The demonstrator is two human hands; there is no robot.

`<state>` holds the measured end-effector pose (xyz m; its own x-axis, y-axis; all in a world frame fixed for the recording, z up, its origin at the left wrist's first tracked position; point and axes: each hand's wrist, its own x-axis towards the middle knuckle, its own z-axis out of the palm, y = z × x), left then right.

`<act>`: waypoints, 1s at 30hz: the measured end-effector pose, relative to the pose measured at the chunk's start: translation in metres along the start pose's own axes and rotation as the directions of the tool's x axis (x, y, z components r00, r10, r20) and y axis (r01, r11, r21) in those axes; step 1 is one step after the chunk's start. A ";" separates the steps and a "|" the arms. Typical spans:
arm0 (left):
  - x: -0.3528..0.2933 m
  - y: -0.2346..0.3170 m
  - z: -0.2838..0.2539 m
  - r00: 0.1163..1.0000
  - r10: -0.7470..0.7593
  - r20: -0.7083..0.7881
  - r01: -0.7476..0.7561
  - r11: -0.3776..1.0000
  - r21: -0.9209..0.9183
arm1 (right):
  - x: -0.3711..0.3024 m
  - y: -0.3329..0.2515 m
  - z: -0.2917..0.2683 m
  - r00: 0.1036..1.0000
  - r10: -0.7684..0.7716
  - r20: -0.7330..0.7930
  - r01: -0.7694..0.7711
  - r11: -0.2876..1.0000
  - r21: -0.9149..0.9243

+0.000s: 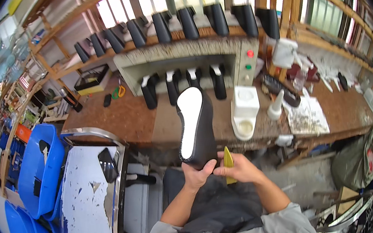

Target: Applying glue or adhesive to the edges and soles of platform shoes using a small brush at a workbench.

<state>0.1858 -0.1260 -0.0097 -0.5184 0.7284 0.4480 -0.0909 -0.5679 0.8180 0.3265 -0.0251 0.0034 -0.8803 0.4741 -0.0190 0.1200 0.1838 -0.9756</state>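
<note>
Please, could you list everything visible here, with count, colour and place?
Wooden workbench: one, brown, centre
Open metal cabinet: one, grey, on workbench
Upper wedge-shaped pieces: nine, black, above cabinet
Cabinet wedge-shaped pieces: four, black, white-topped, inside cabinet
Raised wedge-shaped piece: one, black, white-faced, centre
Thin pointed tool: one, yellow, beside it
Blocky container: one, white, workbench right
Nozzle bottle: one, white, workbench right
Stained paper sheet: one, whitish, workbench right
Plastic tubs: at least two, blue, left
Peeling flat board: one, white, lower left
Small clutter: uncountable, mixed colours, around
Left hand: one, gripping raised piece
Right hand: one, gripping tool
</note>
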 end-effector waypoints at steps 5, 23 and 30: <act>0.098 0.057 -0.013 0.878 0.403 -0.256 -0.307 0.887 0.344 | 0.015 -0.021 -0.034 0.998 -0.033 -0.045 0.036 0.998 0.051; 0.605 0.232 0.026 0.891 0.417 -0.178 -0.070 0.513 0.855 | 0.086 -0.120 -0.170 0.930 0.035 -0.366 0.026 0.986 0.162; 0.597 0.225 0.002 0.792 0.602 -0.100 -0.181 0.388 0.904 | 0.080 -0.121 -0.160 0.926 0.080 -0.369 -0.024 0.988 0.153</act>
<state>-0.1425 0.1820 0.4425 -0.5504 0.1967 0.8114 0.8269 -0.0056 0.5623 0.3148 0.1286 0.1550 -0.6362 0.7714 -0.0149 0.0700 0.0384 -0.9968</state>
